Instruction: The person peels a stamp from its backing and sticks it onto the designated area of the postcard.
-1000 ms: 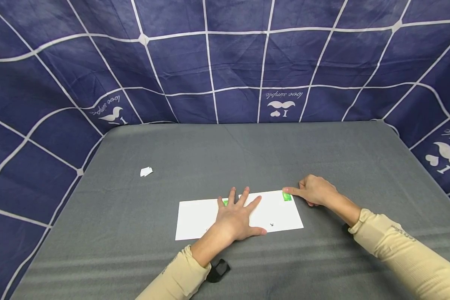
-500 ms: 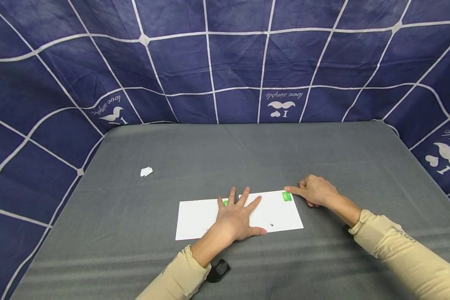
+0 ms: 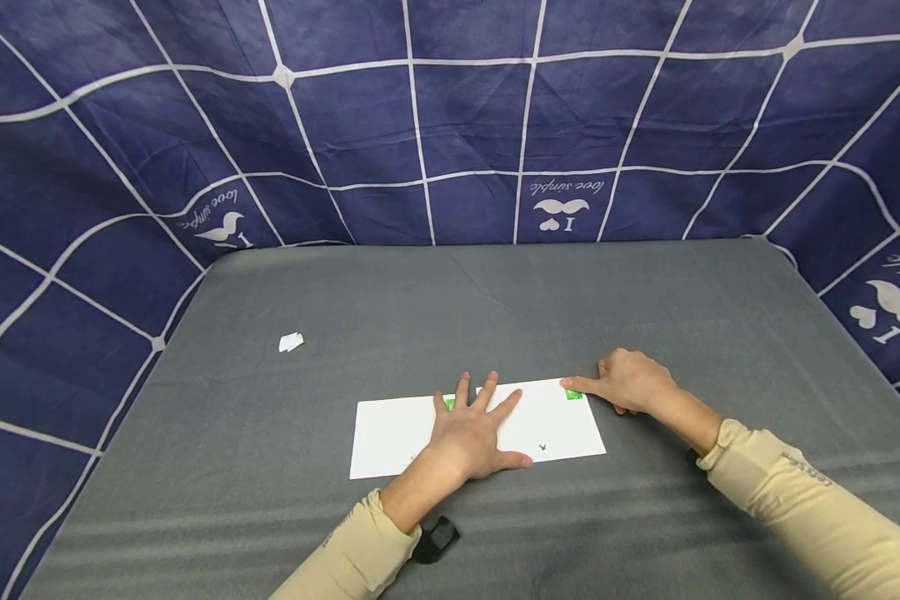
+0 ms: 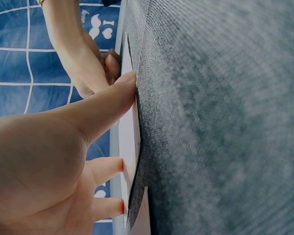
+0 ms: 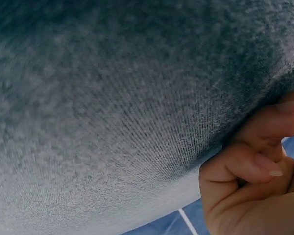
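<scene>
Two white envelopes lie side by side on the grey cloth in the head view, a left one (image 3: 390,437) and a right one (image 3: 558,425). My left hand (image 3: 465,442) rests palm down with spread fingers across both, its thumb on the right envelope's near edge. A green stamp (image 3: 574,395) marks the right envelope's far right corner. One straight finger of my right hand (image 3: 630,383) presses on that stamp and partly covers it. The other right fingers (image 5: 245,166) are loosely curled and hold nothing. Another green stamp (image 3: 451,405) shows partly between my left fingers, on the left envelope.
Small white paper pieces (image 3: 291,342) lie at the far left of the grey surface (image 3: 420,325). A blue cloth (image 3: 465,125) with white lines hangs behind and at both sides. A black device (image 3: 437,540) is at my left wrist.
My right finger slid slightly right, baring more of the stamp, then moved back left and covers its upper part again. The left hand and both envelopes hold their places.
</scene>
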`<state>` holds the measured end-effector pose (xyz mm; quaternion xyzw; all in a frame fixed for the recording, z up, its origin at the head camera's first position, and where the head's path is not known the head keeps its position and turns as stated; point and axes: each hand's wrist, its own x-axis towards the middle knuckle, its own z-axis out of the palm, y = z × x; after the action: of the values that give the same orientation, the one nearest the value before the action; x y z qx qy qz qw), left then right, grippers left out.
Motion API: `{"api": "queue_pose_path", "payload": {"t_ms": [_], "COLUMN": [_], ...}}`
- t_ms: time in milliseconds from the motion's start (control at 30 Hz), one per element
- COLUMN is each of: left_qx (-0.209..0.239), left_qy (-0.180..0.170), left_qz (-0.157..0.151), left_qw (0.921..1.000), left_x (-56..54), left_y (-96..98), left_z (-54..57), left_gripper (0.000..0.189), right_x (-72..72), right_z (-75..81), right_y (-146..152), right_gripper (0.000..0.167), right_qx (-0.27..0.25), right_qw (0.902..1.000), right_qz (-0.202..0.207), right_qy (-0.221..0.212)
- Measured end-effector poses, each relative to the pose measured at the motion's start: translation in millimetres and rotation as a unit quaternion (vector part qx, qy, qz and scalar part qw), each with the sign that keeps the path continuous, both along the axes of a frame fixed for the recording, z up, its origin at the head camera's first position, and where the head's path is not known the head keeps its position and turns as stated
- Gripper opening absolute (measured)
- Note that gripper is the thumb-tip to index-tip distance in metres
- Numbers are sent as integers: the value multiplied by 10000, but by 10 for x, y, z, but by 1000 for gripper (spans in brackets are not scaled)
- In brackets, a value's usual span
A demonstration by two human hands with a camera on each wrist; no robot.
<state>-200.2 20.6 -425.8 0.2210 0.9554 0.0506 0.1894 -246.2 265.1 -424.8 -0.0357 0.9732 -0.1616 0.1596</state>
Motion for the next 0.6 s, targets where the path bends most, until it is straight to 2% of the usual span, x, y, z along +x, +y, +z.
{"api": "queue_pose_path", "payload": {"t_ms": [300,600], "left_qx": [37,21], "left_qy": [-36,-39], "left_qz": [-14,11], "left_qw": [10000,10000], "left_x": [4,-3], "left_y": [2,6], "left_z": [4,8], "left_gripper": [86,86], "right_x": [20,-27], "right_z": [-10,24], "right_y": [15,29], "right_gripper": [60,57], "right_qx": [-275,-571], "right_qw": [9994,9982], "right_qz": [5,-27], "right_qy": [203,-203]}}
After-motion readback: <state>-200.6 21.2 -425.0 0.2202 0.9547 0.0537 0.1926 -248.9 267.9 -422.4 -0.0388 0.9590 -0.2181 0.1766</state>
